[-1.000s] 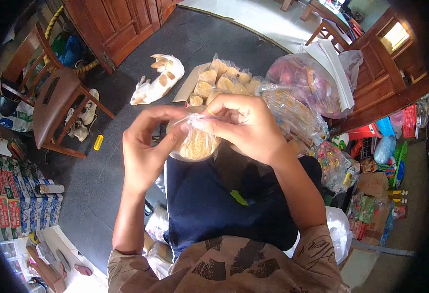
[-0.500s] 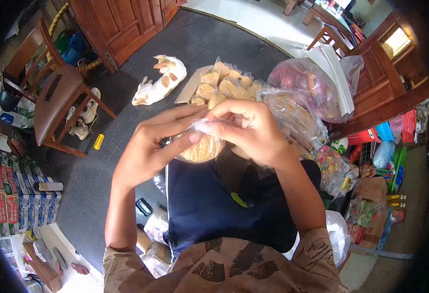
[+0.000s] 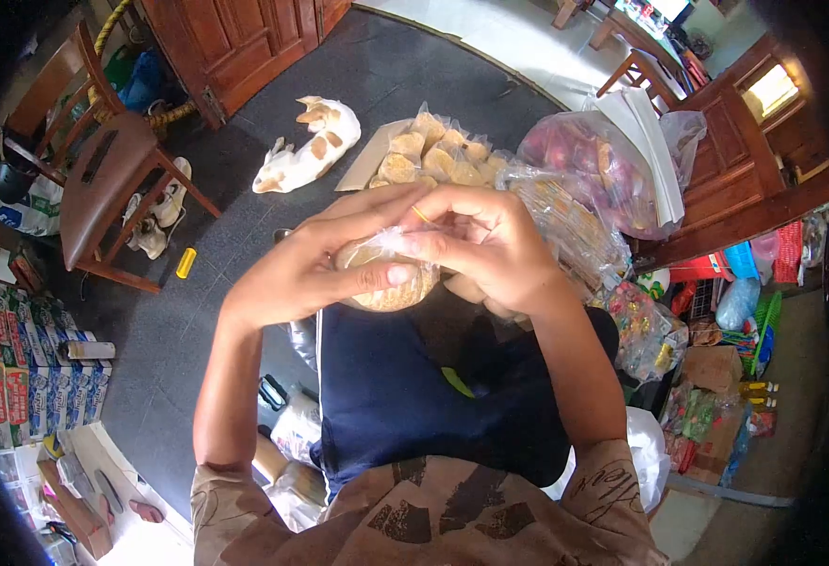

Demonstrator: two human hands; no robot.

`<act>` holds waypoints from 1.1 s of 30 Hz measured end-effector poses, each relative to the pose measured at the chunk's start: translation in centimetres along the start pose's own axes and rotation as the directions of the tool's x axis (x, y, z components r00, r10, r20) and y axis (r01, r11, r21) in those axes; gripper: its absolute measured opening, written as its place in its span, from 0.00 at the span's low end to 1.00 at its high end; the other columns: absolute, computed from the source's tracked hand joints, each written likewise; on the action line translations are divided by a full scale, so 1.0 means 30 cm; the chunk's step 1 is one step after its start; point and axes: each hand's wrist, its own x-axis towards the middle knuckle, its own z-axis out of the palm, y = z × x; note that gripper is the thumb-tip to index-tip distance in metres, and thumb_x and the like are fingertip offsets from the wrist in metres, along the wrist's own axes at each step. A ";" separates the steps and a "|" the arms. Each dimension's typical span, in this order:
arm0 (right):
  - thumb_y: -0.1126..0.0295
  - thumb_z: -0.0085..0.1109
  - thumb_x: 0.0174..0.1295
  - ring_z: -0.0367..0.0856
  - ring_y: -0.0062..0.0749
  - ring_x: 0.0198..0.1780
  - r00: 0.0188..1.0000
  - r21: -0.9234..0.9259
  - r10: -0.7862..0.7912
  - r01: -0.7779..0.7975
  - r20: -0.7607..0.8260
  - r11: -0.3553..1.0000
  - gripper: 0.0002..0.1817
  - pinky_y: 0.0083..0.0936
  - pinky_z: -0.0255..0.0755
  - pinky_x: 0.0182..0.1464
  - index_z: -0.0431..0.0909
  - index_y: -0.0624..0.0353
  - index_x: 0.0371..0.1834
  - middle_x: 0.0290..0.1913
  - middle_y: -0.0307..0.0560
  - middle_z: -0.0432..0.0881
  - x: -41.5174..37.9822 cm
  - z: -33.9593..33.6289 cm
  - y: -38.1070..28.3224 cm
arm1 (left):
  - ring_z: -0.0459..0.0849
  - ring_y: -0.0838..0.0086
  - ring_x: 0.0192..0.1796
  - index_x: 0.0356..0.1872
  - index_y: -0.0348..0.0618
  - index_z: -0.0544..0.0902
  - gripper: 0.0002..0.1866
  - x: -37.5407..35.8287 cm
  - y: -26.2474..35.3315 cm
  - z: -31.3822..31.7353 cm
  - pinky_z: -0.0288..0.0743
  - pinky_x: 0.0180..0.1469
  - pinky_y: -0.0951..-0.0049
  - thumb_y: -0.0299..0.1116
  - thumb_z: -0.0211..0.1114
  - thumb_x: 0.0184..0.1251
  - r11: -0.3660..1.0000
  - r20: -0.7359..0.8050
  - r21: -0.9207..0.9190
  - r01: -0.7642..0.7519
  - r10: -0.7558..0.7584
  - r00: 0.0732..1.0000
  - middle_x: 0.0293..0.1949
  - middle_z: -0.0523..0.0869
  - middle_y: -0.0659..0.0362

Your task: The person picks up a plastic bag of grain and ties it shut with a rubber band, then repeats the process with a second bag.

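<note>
Above my lap is a clear plastic bag (image 3: 396,294) with tan, grainy, round contents. My left hand (image 3: 315,259) wraps around its left side, the thumb lying across the front. At the bag's gathered top, the thumb and bent fingers of my right hand (image 3: 485,247) pinch the plastic. A yellow rubber band (image 3: 421,215) loops around a right finger. Some fingertips of both hands are hidden behind the bag. Just beyond, similar filled bags (image 3: 441,162) lie in a group on a cardboard sheet (image 3: 369,162).
A white and tan cat (image 3: 313,151) lies on the dark tiled floor (image 3: 202,311). To the right are a large bag of reddish-purple items (image 3: 594,170) and flat plastic packs (image 3: 575,222). A wooden chair (image 3: 113,179) stands left, above stacked boxes (image 3: 28,368).
Both hands stay at the bag. My left hand has risen slightly and its thumb has slid rightward across the front, while the bag's round top shows more between the hands.
</note>
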 end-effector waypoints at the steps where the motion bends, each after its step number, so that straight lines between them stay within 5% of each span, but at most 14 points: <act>1: 0.73 0.68 0.71 0.82 0.15 0.43 1.000 -0.004 0.014 -0.014 0.004 1.000 0.10 0.18 0.77 0.45 0.85 0.67 0.50 0.43 0.38 0.87 -0.001 -0.007 -0.001 | 0.71 0.52 0.78 0.73 0.39 0.77 0.32 0.008 -0.006 -0.004 0.62 0.79 0.54 0.42 0.71 0.74 1.000 0.039 -0.028 -0.011 0.012 0.999 0.74 0.76 0.44; 7: 0.73 0.69 0.71 0.83 0.16 0.41 0.998 -0.138 0.060 -0.063 -0.023 0.988 0.09 0.18 0.78 0.44 0.86 0.67 0.49 0.41 0.40 0.88 -0.004 -0.031 -0.039 | 0.74 0.47 0.74 0.67 0.33 0.80 0.23 0.030 0.022 0.012 0.65 0.76 0.52 0.40 0.61 0.81 0.946 0.050 0.291 -0.143 0.135 0.990 0.70 0.78 0.41; 15: 0.74 0.69 0.70 0.85 0.19 0.41 1.000 0.050 0.019 -0.020 0.016 0.999 0.14 0.19 0.78 0.44 0.85 0.70 0.54 0.45 0.45 0.89 -0.005 -0.037 -0.078 | 0.76 0.47 0.73 0.62 0.32 0.82 0.20 0.020 0.023 0.022 0.64 0.76 0.51 0.38 0.58 0.82 0.976 -0.028 0.195 -0.098 0.106 0.994 0.67 0.81 0.42; 19: 0.76 0.69 0.69 0.86 0.22 0.45 0.989 0.145 0.005 0.017 -0.148 0.989 0.17 0.21 0.80 0.48 0.84 0.69 0.59 0.50 0.50 0.89 -0.050 -0.075 -0.060 | 0.77 0.47 0.71 0.63 0.33 0.82 0.19 0.001 -0.002 0.027 0.67 0.75 0.51 0.32 0.59 0.79 0.961 -0.049 0.246 -0.125 0.141 0.989 0.65 0.83 0.44; 24: 0.74 0.73 0.65 0.87 0.23 0.43 0.980 -0.039 -0.145 0.141 -0.140 0.989 0.15 0.20 0.81 0.48 0.88 0.63 0.54 0.45 0.46 0.90 -0.098 -0.066 0.046 | 0.77 0.48 0.72 0.62 0.33 0.83 0.17 -0.008 0.003 0.048 0.67 0.76 0.51 0.31 0.59 0.79 0.977 -0.135 0.206 -0.062 0.091 0.987 0.63 0.85 0.46; 26: 0.73 0.75 0.63 0.88 0.23 0.41 0.974 -0.291 -0.180 0.135 -0.134 0.947 0.13 0.20 0.82 0.45 0.90 0.62 0.50 0.43 0.45 0.91 -0.100 -0.056 0.001 | 0.78 0.48 0.72 0.60 0.32 0.84 0.17 0.007 0.011 0.061 0.67 0.76 0.51 0.31 0.58 0.79 0.982 -0.156 0.186 -0.046 0.076 0.985 0.63 0.86 0.46; 33: 0.73 0.74 0.64 0.85 0.20 0.39 0.954 -0.372 -0.240 0.160 -0.180 0.914 0.08 0.21 0.76 0.41 0.89 0.62 0.44 0.39 0.40 0.88 -0.087 -0.017 -0.006 | 0.78 0.48 0.72 0.59 0.31 0.84 0.18 0.025 0.049 0.079 0.67 0.75 0.53 0.35 0.56 0.81 0.965 -0.155 0.262 -0.010 0.052 0.987 0.63 0.86 0.45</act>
